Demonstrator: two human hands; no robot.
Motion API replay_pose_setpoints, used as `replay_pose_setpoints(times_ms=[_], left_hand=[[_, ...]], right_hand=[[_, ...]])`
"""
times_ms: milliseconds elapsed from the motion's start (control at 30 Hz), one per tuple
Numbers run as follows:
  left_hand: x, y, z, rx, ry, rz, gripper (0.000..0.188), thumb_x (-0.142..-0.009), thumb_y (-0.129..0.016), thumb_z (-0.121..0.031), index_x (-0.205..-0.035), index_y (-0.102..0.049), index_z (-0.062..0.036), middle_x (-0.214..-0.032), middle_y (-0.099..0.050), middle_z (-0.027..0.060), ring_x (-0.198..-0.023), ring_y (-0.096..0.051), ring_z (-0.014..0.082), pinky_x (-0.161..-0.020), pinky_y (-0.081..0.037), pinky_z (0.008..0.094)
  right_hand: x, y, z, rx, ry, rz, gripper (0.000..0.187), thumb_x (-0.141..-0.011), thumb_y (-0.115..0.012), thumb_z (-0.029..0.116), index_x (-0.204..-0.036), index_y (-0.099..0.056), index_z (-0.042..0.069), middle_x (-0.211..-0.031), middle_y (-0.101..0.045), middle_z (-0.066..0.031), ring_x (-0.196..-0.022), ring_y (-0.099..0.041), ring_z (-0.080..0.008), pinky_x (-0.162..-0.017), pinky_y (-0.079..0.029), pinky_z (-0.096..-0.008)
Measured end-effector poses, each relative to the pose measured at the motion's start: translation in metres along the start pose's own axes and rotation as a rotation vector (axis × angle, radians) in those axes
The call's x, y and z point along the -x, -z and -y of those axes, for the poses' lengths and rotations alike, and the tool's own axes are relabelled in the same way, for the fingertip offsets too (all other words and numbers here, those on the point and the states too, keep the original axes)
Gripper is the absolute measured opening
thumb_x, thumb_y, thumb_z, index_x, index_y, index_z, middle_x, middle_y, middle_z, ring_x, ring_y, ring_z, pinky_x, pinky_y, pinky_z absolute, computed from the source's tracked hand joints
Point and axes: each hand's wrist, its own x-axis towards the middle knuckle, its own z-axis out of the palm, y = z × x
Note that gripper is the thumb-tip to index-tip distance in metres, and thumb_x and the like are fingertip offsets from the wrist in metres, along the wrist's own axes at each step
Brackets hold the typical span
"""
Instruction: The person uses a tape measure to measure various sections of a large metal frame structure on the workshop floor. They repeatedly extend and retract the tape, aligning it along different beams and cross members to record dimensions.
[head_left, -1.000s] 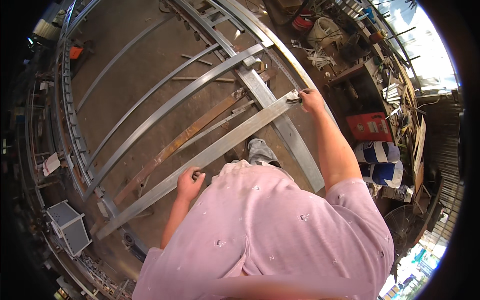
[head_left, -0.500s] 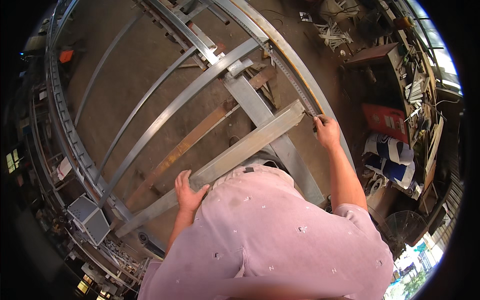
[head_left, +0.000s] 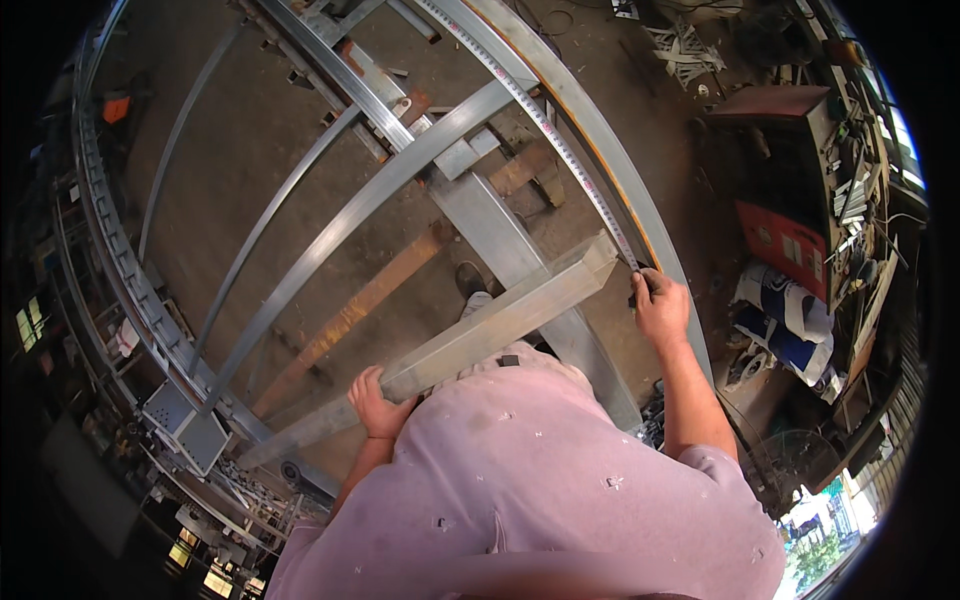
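Place: a metalworking workshop
Metal stock: grey steel bars [head_left: 330, 229] span a large frame [head_left: 597, 122], a rust-brown bar [head_left: 354, 312] among them
Measuring: a tape measure [head_left: 548, 128] stretched along the frame's right edge
Floor: brown and stained, with a heap of pale offcuts [head_left: 685, 55] beyond the frame's upper right corner
Storage: a red-fronted cabinet [head_left: 782, 243] past the right edge, blue-and-white sacks [head_left: 785, 305] just beside it
Clutter: loose strips and small parts crowd the area behind the cabinet
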Motion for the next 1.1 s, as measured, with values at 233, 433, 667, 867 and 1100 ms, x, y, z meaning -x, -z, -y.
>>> replay_pose_setpoints(times_ms=[233,433,667,867,1100], left_hand=[[0.0,-0.008,0.01,-0.054,-0.059,-0.053,0.072,-0.06,-0.092,-0.036,-0.123,-0.065,-0.0117,-0.127,-0.066,0.0092,-0.12,-0.06,0.0342,-0.105,-0.041,0.0488],[0.002,-0.011,0.021,-0.074,-0.103,-0.062,0.062,-0.069,-0.086,-0.041,-0.121,-0.067,-0.0115,-0.125,-0.068,0.0095,-0.115,-0.063,0.0339,-0.099,-0.043,0.0477],[0.012,-0.019,0.045,-0.122,-0.114,-0.032,0.055,-0.078,-0.08,-0.044,-0.12,-0.068,-0.0122,-0.123,-0.069,0.0081,-0.112,-0.065,0.0328,-0.095,-0.045,0.0463],[0.015,-0.016,0.047,-0.111,-0.117,-0.003,0.051,-0.082,-0.077,-0.044,-0.12,-0.069,-0.0123,-0.123,-0.07,0.0075,-0.112,-0.065,0.0319,-0.094,-0.046,0.0459],[0.01,-0.014,0.044,-0.093,-0.146,-0.025,0.046,-0.088,-0.072,-0.045,-0.119,-0.068,-0.0111,-0.121,-0.071,0.0079,-0.111,-0.068,0.0312,-0.092,-0.048,0.0458]], right_hand=[[0.002,-0.001,-0.002,0.021,0.082,-0.058,0.016,-0.097,-0.071,0.023,-0.098,-0.078,0.008,-0.09,-0.075,-0.0163,-0.084,-0.072,-0.0398,-0.075,-0.057,-0.0478],[0.003,0.005,0.003,0.01,0.109,-0.043,0.013,-0.096,-0.071,0.018,-0.097,-0.077,0.007,-0.086,-0.074,-0.0162,-0.08,-0.071,-0.0389,-0.072,-0.056,-0.0461],[0.004,0.008,0.002,-0.021,0.189,-0.037,0.006,-0.095,-0.072,0.011,-0.095,-0.074,0.005,-0.083,-0.071,-0.0164,-0.075,-0.07,-0.0394,-0.067,-0.054,-0.0453],[0.0,0.01,0.003,-0.037,0.242,-0.026,0.005,-0.094,-0.071,0.006,-0.089,-0.07,0.004,-0.076,-0.066,-0.0157,-0.068,-0.067,-0.0384,-0.06,-0.051,-0.0448],[-0.005,0.017,0.003,0.005,0.26,0.025,0.006,-0.093,-0.072,0.004,-0.087,-0.07,0.005,-0.07,-0.064,-0.0138,-0.06,-0.065,-0.0351,-0.056,-0.049,-0.042]])
